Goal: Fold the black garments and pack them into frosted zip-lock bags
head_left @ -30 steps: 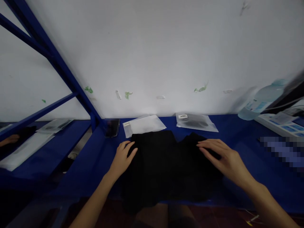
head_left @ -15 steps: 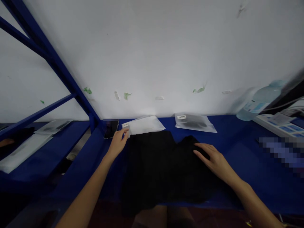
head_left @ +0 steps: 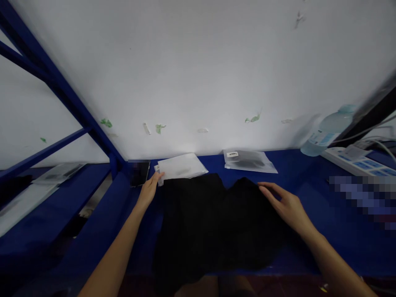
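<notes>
A black garment (head_left: pixel 213 222) lies spread over the front of the blue table, its near edge hanging toward my lap. My right hand (head_left: pixel 286 206) pinches its upper right edge between thumb and fingertips. At the garment's upper left corner is my left hand (head_left: pixel 150 189), fingers drawn together beside the label of a white plastic bag (head_left: pixel 182 165). What those fingers hold, if anything, is hidden. Behind the garment, to the right, lies a frosted zip bag (head_left: pixel 250 161) with something dark inside and a barcode label.
A phone (head_left: pixel 140 172) lies left of the white bag. At the right stand a plastic water bottle (head_left: pixel 328 130) and a power strip (head_left: pixel 360 163) with cables. A blue metal frame (head_left: pixel 71 99) rises on the left, more plastic bags (head_left: pixel 58 173) beyond it. The wall is close behind.
My left fingers have drawn together at the garment's left corner. My right hand has shifted outward to the garment's edge, spreading the cloth wider. The view has turned slightly right.
</notes>
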Tool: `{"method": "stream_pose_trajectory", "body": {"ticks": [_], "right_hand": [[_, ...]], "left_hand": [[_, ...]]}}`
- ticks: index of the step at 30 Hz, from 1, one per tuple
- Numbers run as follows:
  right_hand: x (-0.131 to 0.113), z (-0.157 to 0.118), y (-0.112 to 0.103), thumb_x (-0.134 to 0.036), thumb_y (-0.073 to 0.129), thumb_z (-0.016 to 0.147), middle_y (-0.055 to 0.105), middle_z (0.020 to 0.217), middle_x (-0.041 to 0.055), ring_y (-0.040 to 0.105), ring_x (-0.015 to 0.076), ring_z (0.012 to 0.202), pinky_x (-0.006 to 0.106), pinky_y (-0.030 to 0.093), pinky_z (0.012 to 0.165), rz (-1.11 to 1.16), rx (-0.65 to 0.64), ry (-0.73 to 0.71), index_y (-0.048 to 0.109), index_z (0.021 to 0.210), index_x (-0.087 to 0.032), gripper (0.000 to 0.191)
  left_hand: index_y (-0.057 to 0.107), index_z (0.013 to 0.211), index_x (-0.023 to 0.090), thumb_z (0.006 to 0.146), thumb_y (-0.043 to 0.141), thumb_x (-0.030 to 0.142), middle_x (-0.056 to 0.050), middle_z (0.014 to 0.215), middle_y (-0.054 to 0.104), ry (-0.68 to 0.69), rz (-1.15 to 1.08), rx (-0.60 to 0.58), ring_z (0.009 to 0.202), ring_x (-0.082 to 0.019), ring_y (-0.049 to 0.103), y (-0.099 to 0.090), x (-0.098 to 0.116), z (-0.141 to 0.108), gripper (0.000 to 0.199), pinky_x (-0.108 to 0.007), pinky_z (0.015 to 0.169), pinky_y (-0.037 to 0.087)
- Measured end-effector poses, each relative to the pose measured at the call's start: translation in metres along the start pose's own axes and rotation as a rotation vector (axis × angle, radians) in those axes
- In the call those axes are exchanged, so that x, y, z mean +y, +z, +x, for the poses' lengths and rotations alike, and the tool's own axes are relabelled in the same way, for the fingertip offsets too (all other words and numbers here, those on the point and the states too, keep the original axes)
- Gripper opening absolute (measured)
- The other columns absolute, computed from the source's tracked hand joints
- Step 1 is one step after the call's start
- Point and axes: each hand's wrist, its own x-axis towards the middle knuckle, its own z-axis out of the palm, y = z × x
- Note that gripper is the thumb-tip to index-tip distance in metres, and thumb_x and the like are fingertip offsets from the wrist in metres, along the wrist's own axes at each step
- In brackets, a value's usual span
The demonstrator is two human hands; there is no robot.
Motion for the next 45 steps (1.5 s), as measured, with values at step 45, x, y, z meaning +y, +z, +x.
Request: {"method": "stream_pose_trajectory", "body": {"ticks": [45], "right_hand": [[-0.084, 0.055, 0.033, -0.034, 0.030, 0.097, 0.069, 0.085, 0.0127, 0.067, 0.0235, 0.072, 0.037, 0.050, 0.067, -0.199, 0.204, -0.411, 0.056, 0.113, -0.014, 0.036]], "left_hand": [[0.066, 0.104, 0.013, 0.093, 0.046, 0.048, -0.013, 0.100, 0.071, 0.054, -0.582, -0.374, 0.087, -0.024, 0.070, 0.026, 0.066, -0.083, 0.041, -0.040, 0.080, 0.056]]}}
